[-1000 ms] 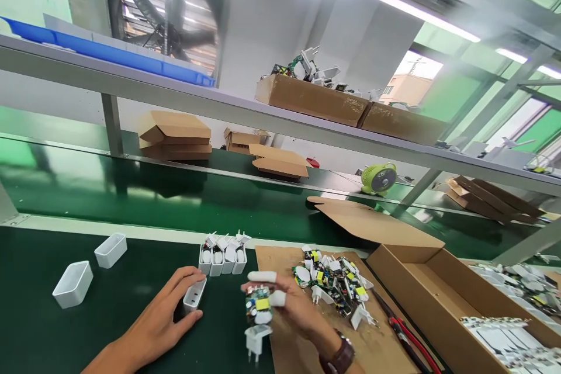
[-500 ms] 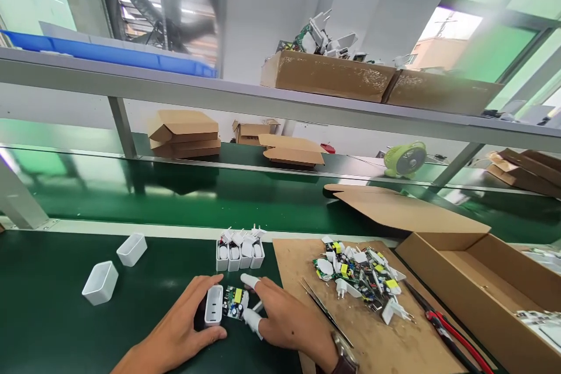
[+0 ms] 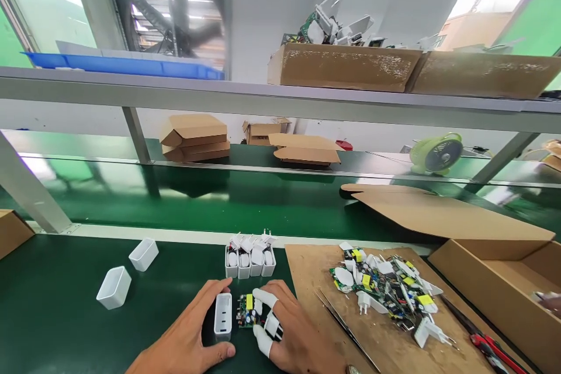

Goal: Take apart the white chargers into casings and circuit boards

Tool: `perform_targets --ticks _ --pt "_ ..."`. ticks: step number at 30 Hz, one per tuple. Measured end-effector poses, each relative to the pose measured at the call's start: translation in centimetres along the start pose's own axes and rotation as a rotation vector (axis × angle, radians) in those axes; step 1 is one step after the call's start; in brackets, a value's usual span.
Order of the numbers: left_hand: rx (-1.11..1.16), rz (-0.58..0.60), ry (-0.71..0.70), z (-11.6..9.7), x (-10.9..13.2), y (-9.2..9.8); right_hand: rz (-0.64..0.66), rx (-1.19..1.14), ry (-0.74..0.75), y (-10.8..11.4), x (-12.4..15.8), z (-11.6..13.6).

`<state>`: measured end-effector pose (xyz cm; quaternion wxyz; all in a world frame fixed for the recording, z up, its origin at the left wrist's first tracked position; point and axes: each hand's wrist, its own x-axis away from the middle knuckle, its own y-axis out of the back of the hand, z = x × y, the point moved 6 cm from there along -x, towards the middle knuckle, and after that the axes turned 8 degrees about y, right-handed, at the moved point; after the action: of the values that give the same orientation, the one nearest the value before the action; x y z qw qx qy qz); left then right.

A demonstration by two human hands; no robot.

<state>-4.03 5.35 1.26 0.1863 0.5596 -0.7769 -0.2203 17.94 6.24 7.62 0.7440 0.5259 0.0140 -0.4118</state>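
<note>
My left hand (image 3: pixel 193 339) is closed round a white charger shell (image 3: pixel 222 316) lying on the green mat. My right hand (image 3: pixel 289 333), with white finger cots on thumb and fingers, pinches a green circuit board with a yellow part (image 3: pixel 246 311) and its white plug end, the board's tip right at the shell's open mouth. Just beyond stands a row of white shells with boards in them (image 3: pixel 249 254). Two empty white shells (image 3: pixel 114 287) lie to the left.
A brown board (image 3: pixel 315 269) on the right bears a pile of circuit boards and plugs (image 3: pixel 385 286) and tweezers (image 3: pixel 346 330). Red-handled cutters (image 3: pixel 499 350) and an open cardboard box (image 3: pixel 508 280) are further right. A conveyor belt runs behind, under a shelf of boxes.
My right hand came down from above the board to the mat, bringing the circuit board to the shell held by my left hand. The view has tilted down and shifted left.
</note>
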Motion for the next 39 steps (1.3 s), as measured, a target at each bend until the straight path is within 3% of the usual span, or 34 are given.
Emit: perform_targets --ticks 3,6,10,30,39 --pt "-0.004 -0.069 -0.025 -0.1 -0.2 0.0 -0.172 0.029 0.066 1.3 -0.2 1.4" --pt "0.024 -0.128 -0.187 -1.5 -0.1 -0.1 -0.259 0.095 0.177 1.9 -0.1 3.2" --pt "0.025 -0.195 -0.313 -2.8 0.1 0.0 -0.196 0.282 0.245 1.5 -0.4 4.5" --pt "-0.036 -0.189 -0.316 -2.9 0.2 -0.2 -0.096 0.393 0.203 0.4 -0.8 4.6" --pt "-0.033 -0.206 -0.328 -3.3 0.4 0.0 -0.071 0.298 0.151 -0.6 -0.3 3.3"
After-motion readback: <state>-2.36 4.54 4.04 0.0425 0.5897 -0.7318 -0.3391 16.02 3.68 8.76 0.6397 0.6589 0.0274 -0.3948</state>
